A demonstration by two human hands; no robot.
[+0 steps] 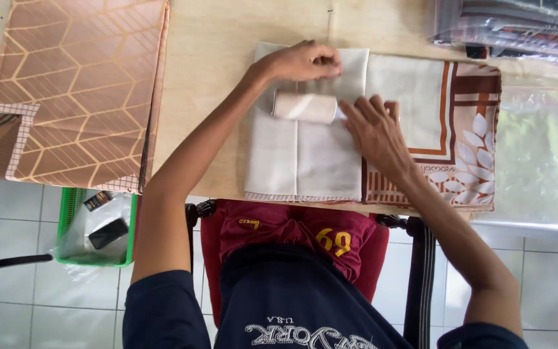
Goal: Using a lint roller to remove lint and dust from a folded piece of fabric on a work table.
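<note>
- Leftmost, a green basket lined with clear plastic is seen on the tiled floor below the bench edge; small dark items lie in it.
- Above it, a folded fabric with a tan and gold geometric pattern is spread flat on the wooden bench, well apart from the hands.
- Near the middle, the left hand is laid palm down on the top edge of a folded cream cloth, fingers loosely curled and pressing on the cloth; nothing is gripped.
- Just below that hand, a small cream roll is seen lying on the cloth, its long axis running left to right across the bench. It sits between the two hands: the left hand is just above it, the right hand at its right end.
- The right hand is spread open and flat, fingertips touching the roll's right end and the cloth beside it; it is the nearer hand to the roll.
- Further right, the cloth's brown bordered section with white leaf shapes is exposed.
- At the far right, clear plastic sheeting and a stack of bagged fabrics are seen.
</note>
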